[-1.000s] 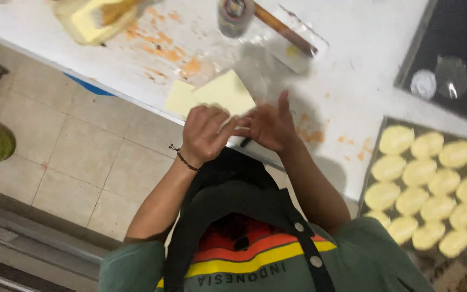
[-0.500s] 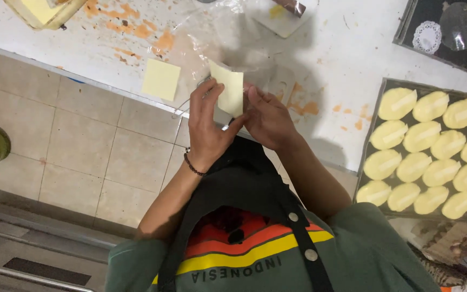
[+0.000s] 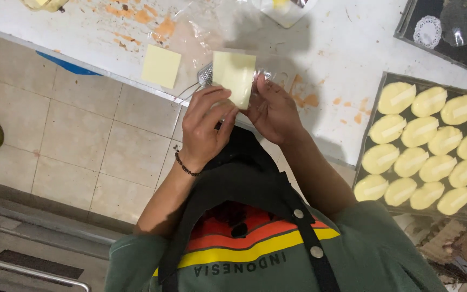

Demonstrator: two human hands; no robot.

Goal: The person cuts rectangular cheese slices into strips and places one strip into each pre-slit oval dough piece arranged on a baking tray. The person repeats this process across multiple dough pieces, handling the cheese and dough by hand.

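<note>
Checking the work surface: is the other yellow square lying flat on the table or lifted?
Lying flat. The yellow square rests on the white table near its edge, untouched, while both hands hold another slice up.

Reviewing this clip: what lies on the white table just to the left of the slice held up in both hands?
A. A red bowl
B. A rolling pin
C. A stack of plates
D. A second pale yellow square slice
D: a flat yellow square slice lies on the white table, apart from the held slice pinched between the left hand and the right hand.
</note>
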